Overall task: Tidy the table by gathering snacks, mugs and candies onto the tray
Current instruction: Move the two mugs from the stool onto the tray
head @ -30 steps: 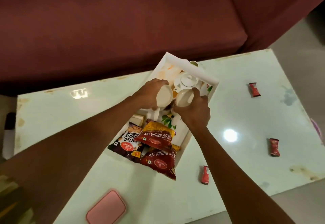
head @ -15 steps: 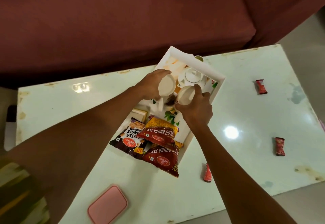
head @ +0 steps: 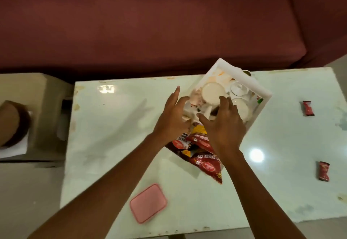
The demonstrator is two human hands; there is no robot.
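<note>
Two bare hands hover over the white tray [head: 242, 74] on the pale glossy counter [head: 116, 126]. Left hand [head: 171, 118] open, fingers spread, palm down at the tray's left edge, holding nothing. Right hand [head: 223, 124] also open with fingers splayed, over the tray's middle, fingertips near the cream mug [head: 213, 92]; can't tell if it touches it. Second cream mug [head: 242, 107] just right of the first, partly under the right hand. White lidded pot [head: 239, 88] sits in the tray's far corner beside both mugs. Red Aloo Bhujia Sev packets [head: 206, 163] piled at the tray's near end, the lowest hanging over the edge onto the counter. Dark salted peanuts packet [head: 178, 144] next to them, mostly under the left wrist. Two red candies outside the tray on the counter's right side: far candy [head: 308, 108], near candy [head: 323, 171], well apart from the tray. Pink rectangular lid [head: 148, 203] lies flat on the counter near the front edge, between the forearms. Maroon sofa [head: 150, 23] behind the counter.
</note>
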